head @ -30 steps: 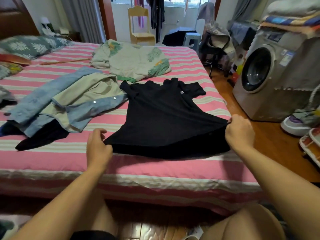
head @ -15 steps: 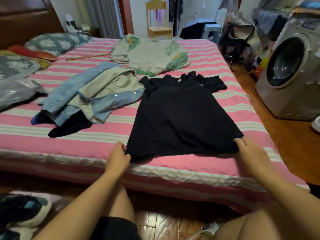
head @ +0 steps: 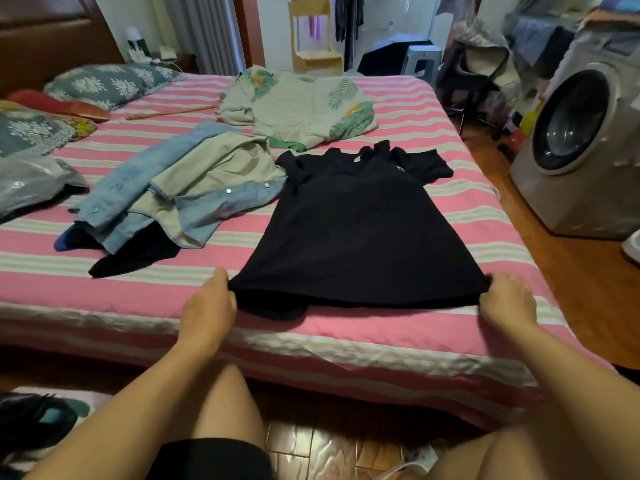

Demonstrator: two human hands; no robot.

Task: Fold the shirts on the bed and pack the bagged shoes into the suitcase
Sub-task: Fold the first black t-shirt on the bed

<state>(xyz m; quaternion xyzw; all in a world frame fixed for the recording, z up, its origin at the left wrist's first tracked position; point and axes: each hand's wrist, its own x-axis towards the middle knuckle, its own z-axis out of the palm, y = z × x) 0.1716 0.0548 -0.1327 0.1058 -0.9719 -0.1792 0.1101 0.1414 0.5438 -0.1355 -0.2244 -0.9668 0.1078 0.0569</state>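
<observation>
Head view, looking down and forward over the person's bare knees to a bed (head: 346,327) covered in pink, cream and white stripes. Nearest the camera, at lower left on the floor, lies a dark shoe with teal panels (head: 31,420) on a pale surface. Both forearms reach forward to the near edge of the mattress. The left hand (head: 207,306) pinches the left hem corner of a black shirt (head: 360,233), its fingers curled under the cloth; the right hand (head: 507,303) grips the right hem corner in the same way. The black shirt lies spread flat on the bed, hem toward the person, collar and short sleeves pointing away; a small fold of its lower layer sags just below the hem beside the left hand. To the left of it, touching its left sleeve, sits a rumpled blue denim shirt (head: 207,209) with a tan lining and snap buttons, lying over a dark garment (head: 135,258) with a blue tip. Farther left, at the bed's edge, is a grey plastic bag (head: 31,185); its contents cannot be told. Beyond the black shirt lies a pale leaf-print garment (head: 304,109), and a thin wooden stick (head: 169,112) rests to its left. Patterned pillows (head: 110,83) lie at the headboard. A washing machine (head: 581,150) stands on the right, and a small wooden chair (head: 313,39) stands past the bed.
</observation>
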